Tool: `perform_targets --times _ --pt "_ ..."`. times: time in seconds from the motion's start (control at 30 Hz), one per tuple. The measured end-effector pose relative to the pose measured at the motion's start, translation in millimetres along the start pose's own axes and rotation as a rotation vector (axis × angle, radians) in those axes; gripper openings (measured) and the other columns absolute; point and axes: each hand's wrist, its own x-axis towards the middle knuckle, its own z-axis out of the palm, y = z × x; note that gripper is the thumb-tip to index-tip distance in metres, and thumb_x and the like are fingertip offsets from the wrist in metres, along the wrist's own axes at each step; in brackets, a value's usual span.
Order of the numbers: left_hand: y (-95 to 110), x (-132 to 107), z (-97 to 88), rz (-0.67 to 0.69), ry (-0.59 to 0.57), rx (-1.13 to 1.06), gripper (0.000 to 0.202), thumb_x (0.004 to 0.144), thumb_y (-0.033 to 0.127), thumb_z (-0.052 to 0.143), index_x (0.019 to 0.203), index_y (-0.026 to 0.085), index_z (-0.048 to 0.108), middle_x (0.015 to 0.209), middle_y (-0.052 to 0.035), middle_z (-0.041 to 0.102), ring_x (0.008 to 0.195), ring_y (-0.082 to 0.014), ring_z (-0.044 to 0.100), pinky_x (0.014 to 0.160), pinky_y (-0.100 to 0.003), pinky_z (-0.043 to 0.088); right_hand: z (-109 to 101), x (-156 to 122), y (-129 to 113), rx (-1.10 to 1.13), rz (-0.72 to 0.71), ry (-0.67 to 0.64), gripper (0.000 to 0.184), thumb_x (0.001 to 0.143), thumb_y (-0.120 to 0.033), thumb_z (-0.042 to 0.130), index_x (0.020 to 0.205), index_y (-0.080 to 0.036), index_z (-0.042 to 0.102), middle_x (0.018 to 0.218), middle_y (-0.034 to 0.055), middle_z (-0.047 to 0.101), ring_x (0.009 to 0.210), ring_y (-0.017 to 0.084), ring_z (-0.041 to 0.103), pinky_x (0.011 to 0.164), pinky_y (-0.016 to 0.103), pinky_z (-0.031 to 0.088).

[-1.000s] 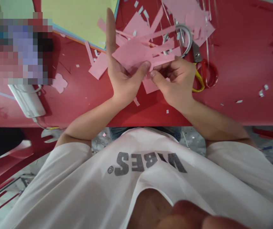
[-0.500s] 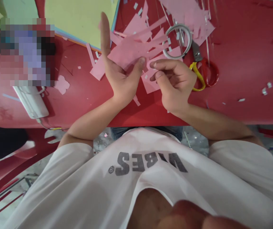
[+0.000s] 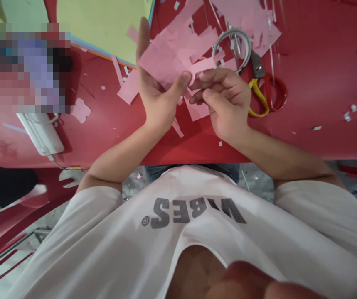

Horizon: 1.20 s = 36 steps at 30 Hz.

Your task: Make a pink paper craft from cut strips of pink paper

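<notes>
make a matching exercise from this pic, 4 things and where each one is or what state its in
Things
1 left hand
2 scissors with red and yellow handles
3 white power adapter
4 pale green card

Places or states
a lying on the red table, blades beside a silver ring
b at the far left of the table
c thumb pressing on pink paper
d at the table's near left edge, with a cord

Pairs: 1c, 2a, 3d, 4b

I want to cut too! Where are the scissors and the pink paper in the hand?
The scissors point(image 3: 257, 66): head view, on the metal blades near the pivot.
The pink paper point(image 3: 166, 54): head view, on the sheet's middle.
</notes>
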Motion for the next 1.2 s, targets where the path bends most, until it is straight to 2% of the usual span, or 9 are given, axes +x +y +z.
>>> perform_targets --times 0.1,0.17,0.33,0.43,0.6,0.77,0.9,1.07,1.2 --pt "-9.7 6.2 -0.1 0.185 0.148 -0.005 0.131 0.051 0.083 0.079 0.149 0.039 0.005 0.163 0.014 0.016 0.148 -0.0224 -0.034 0.129 -0.03 0.001 -2.1 1.3 3.8 -0.043 0.054 -0.028 0.028 0.084 -0.052 0.057 0.11 -0.04 0.058 0.113 -0.0004 0.068 0.103 0.024 0.068 0.08 0.046 0.062" --pt "-8.9 9.0 1.5 0.216 0.126 0.002 0.135 0.046 0.084 0.08 0.148 0.042 0.002 0.163 0.0159 0.013 0.148 -0.0212 -0.034 0.129 -0.028 0.001 -3.2 1.7 6.0 -0.051 0.064 -0.04 0.028 0.085 -0.053 0.055 0.11 -0.04 0.057 0.111 -0.0002 0.069 0.102 0.025 0.07 0.081 0.046 0.062" --pt "15.6 2.9 11.4 0.266 0.087 0.061 0.123 0.061 0.075 0.08 0.15 0.032 0.006 0.164 0.0076 0.017 0.151 -0.0223 -0.027 0.13 -0.03 -0.004 -4.2 3.0 5.5 0.005 0.064 -0.044 0.027 0.085 -0.051 0.06 0.108 -0.036 0.061 0.102 -0.0008 0.07 0.087 0.022 0.071 0.078 0.043 0.06" --pt "28.3 -2.8 14.1 0.366 0.134 0.102 0.107 0.065 0.07 0.081 0.145 0.029 0.021 0.163 0.0057 0.021 0.155 -0.0229 -0.015 0.132 -0.03 0.003 -3.3 3.2 -3.4 0.027 0.1 -0.052 0.022 0.084 -0.049 0.063 0.103 -0.037 0.063 0.1 -0.0027 0.069 0.083 0.021 0.07 0.077 0.041 0.06" --pt "37.5 -8.4 9.6 0.334 0.121 0.221 0.077 0.067 0.06 0.084 0.124 0.031 0.043 0.157 0.0058 0.033 0.157 -0.022 0.001 0.133 -0.034 0.016 -1.8 3.3 -13.9 0.11 0.158 -0.026 0.01 0.087 -0.036 0.065 0.096 -0.035 0.068 0.093 -0.0031 0.068 0.082 0.02 0.07 0.077 0.036 0.058" --pt "38.6 -11.7 9.8 0.299 0.159 0.256 0.07 0.067 0.054 0.087 0.118 0.03 0.047 0.156 0.0044 0.036 0.157 -0.023 0.004 0.133 -0.037 0.018 -2.7 5.2 -10.1 0.102 0.152 -0.011 0.012 0.084 -0.035 0.07 0.095 -0.031 0.068 0.089 -0.0015 0.069 0.075 0.017 0.066 0.074 0.034 0.056" --pt "37.9 -12.1 11.8 0.382 0.142 0.219 0.059 0.074 0.047 0.084 0.116 0.027 0.048 0.154 0.0009 0.039 0.156 -0.0229 0.012 0.133 -0.039 0.016 -1.8 5.2 -17.4 0.049 0.166 -0.025 0.013 0.083 -0.037 0.071 0.096 -0.035 0.068 0.093 -0.0014 0.067 0.083 0.018 0.066 0.078 0.035 0.057" --pt "37.8 -13.7 13.7 0.332 0.191 0.244 0.063 0.067 0.045 0.089 0.113 0.026 0.05 0.151 -0.0019 0.042 0.155 -0.0251 0.017 0.131 -0.037 0.024 -1.8 7.5 -23.0 -0.047 0.131 -0.003 0.018 0.079 -0.045 0.077 0.086 -0.032 0.068 0.089 -0.0004 0.064 0.077 0.017 0.064 0.072 0.034 0.056" --pt "36.7 -17.5 13.6 0.308 0.165 0.266 0.066 0.072 0.047 0.085 0.122 0.028 0.046 0.15 -0.0035 0.043 0.152 -0.0265 0.024 0.12 -0.036 0.042 -3.2 10.2 -18.8 -0.084 0.059 0.038 0.024 0.079 -0.045 0.078 0.082 -0.026 0.064 0.077 -0.0009 0.061 0.064 0.014 0.061 0.059 0.032 0.051"
